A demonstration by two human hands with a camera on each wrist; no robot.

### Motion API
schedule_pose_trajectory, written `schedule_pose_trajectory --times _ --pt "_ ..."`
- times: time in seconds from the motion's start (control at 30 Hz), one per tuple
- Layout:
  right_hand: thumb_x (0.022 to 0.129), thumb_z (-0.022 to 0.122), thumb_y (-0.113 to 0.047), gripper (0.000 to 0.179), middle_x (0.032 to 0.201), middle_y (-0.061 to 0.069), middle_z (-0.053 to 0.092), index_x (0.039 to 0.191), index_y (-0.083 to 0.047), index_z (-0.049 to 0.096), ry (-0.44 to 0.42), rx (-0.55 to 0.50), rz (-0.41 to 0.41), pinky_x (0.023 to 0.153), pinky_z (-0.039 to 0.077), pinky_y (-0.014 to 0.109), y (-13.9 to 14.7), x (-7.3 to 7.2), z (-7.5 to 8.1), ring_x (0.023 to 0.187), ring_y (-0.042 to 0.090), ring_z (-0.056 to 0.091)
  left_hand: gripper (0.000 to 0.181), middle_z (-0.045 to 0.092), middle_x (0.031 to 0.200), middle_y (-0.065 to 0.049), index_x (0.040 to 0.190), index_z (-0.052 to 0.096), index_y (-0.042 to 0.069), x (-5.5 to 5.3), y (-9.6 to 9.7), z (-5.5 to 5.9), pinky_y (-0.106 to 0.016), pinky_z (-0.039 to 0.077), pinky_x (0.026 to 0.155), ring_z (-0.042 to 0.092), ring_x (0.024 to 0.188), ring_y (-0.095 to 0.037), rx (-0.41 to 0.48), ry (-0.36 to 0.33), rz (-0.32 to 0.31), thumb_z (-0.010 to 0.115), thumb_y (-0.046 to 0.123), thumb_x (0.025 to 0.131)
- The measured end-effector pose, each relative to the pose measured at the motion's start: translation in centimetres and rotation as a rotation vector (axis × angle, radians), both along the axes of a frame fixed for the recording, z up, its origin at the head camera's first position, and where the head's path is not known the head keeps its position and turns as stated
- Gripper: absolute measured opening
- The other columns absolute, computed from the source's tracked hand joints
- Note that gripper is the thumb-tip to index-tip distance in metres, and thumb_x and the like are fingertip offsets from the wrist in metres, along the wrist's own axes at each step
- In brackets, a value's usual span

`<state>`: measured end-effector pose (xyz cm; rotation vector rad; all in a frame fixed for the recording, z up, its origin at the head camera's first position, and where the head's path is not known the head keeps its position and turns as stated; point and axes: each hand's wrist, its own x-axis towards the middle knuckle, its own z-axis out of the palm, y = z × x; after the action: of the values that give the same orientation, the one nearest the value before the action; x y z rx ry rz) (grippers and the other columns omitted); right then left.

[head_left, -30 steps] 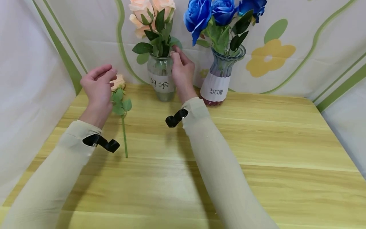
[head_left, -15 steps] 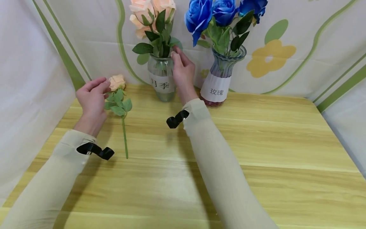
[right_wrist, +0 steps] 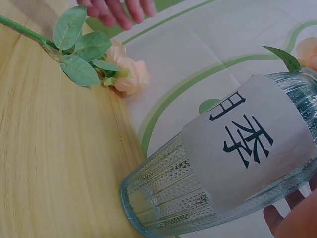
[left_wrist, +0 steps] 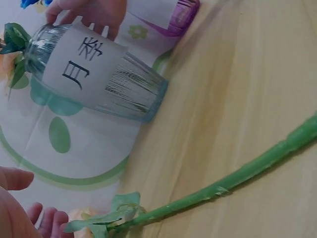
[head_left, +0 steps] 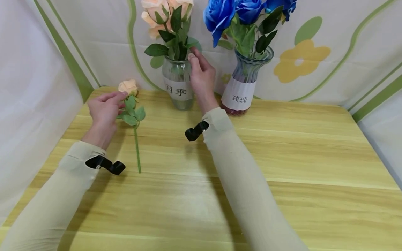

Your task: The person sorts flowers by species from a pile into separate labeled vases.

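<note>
A single peach rose (head_left: 128, 86) with a green stem lies on the table at the left in the head view. My left hand (head_left: 105, 108) is beside its bloom and upper leaves, with thumb and fingers apart in the left wrist view. At the back stands a clear glass vase (head_left: 179, 101) with a white paper label, holding several peach roses (head_left: 157, 12). My right hand (head_left: 202, 76) holds this vase by its right side, near the rim. Part of those fingers is hidden behind the glass in the right wrist view (right_wrist: 294, 201).
Right of the clear vase, a bluish fluted vase (head_left: 246, 71) with a reddish base and white label holds blue roses (head_left: 220, 15). Both vases stand by the patterned cloth backdrop (head_left: 314, 76) at the back edge of the wooden table (head_left: 298, 150).
My left hand has lowered toward the rose's bloom and then shifted slightly right, closer to it. My right hand stays at the clear vase. The head view has shifted slightly.
</note>
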<state>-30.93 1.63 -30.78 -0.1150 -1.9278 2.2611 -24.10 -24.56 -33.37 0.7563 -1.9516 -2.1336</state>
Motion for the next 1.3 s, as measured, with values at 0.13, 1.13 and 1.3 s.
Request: schedule_pose_trajectory --times 0.13,1.13,1.3 --pt "0.108 0.061 -0.037 0.042 0.151 -0.022 0.061 0.150 -0.031 0.061 0.014 -0.005 0.000 0.121 0.039 0.017 -0.2 0.0 0.0 0.145 -0.005 0.049 0.020 0.066 0.114 0.013 0.108 0.080 0.019 0.0 -0.1 -0.6 -0.014 0.057 0.069 0.068 0.078 -0.005 -0.080 -0.067 -0.045 0.087 0.020 0.090" --pt "0.109 0.058 -0.038 0.044 0.154 -0.022 0.058 0.152 -0.031 0.059 0.027 0.045 0.020 0.121 0.038 0.016 -0.1 -0.1 -0.2 0.146 -0.005 0.047 0.049 0.068 0.133 -0.012 0.132 0.072 0.006 -1.0 -0.2 -3.6 -0.044 0.054 0.110 0.060 0.131 -0.029 -0.675 -0.254 -0.282 0.086 0.030 0.091" --pt "0.109 0.058 -0.038 0.044 0.154 -0.022 0.058 0.153 -0.030 0.058 0.022 0.042 0.017 0.120 0.037 0.015 -0.1 -0.1 -0.2 0.146 -0.006 0.047 0.051 0.065 0.143 -0.020 0.131 0.073 0.004 -1.4 -0.6 -3.6 -0.048 0.050 0.115 0.055 0.140 -0.036 -0.720 -0.273 -0.304 0.087 0.029 0.090"
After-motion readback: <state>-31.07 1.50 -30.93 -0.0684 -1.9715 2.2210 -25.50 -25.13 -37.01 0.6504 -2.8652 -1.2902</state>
